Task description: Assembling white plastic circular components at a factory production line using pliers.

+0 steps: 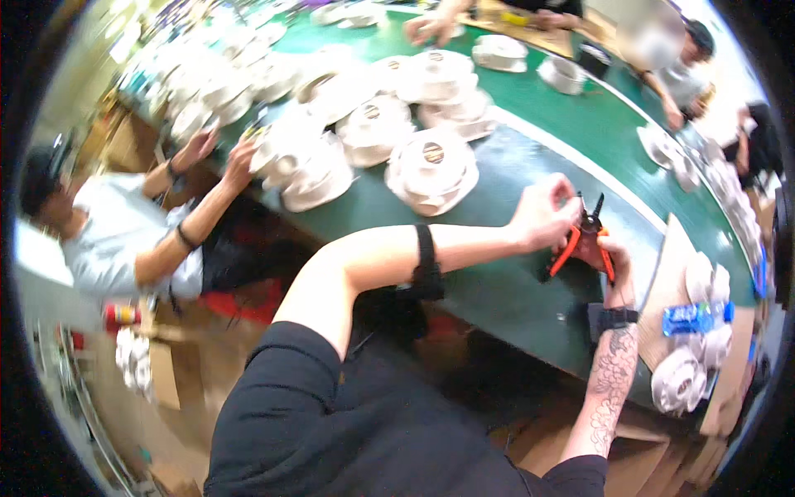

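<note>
My right hand (598, 250) is closed around a pair of orange-handled pliers (590, 225) with dark jaws. The jaws point away from me, slightly apart, and the handles are spread. Just left of the jaws, my left hand (544, 214) has its fingers pinched together close to the tool. Whatever those fingers hold, if anything, is too small to make out. Both hands are above the green table (497, 294). To their left, the nearest white plastic housing (432, 170) has a round dark label on top.
More white housings (331, 91) are heaped at the far left. At right, a cardboard box (662, 311) holds housings and a blue-labelled bottle (697, 318). A person (149, 224) works at left, others across the table. A white strip (571, 153) curves along the tabletop.
</note>
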Demonstrator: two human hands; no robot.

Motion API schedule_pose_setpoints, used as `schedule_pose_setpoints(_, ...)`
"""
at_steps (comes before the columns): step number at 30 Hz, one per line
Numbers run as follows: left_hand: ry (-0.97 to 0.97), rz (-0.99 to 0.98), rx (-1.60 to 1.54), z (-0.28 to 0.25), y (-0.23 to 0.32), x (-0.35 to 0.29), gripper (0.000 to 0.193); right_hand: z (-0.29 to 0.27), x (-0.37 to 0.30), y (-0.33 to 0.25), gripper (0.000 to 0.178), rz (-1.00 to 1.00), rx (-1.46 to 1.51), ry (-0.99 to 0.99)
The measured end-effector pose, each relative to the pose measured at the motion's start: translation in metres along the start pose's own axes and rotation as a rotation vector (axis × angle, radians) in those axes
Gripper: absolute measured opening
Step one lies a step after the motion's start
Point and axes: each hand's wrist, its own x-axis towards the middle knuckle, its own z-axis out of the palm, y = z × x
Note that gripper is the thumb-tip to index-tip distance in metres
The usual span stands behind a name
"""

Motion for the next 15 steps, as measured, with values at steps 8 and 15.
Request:
schedule_pose_setpoints(8,-0.294,0.094,0.128,-0.011,-0.05,0.035,0.012,-0.005,0.02,-0.027,0.067,0.075,0.238,-0.394)
schedule_pose_setpoints(15,-0.319,-0.004,0.071,-0.023,-0.047,0.031,0.011,0.0,0.033,-0.023,0.069,0.108,0.335,-0.41)
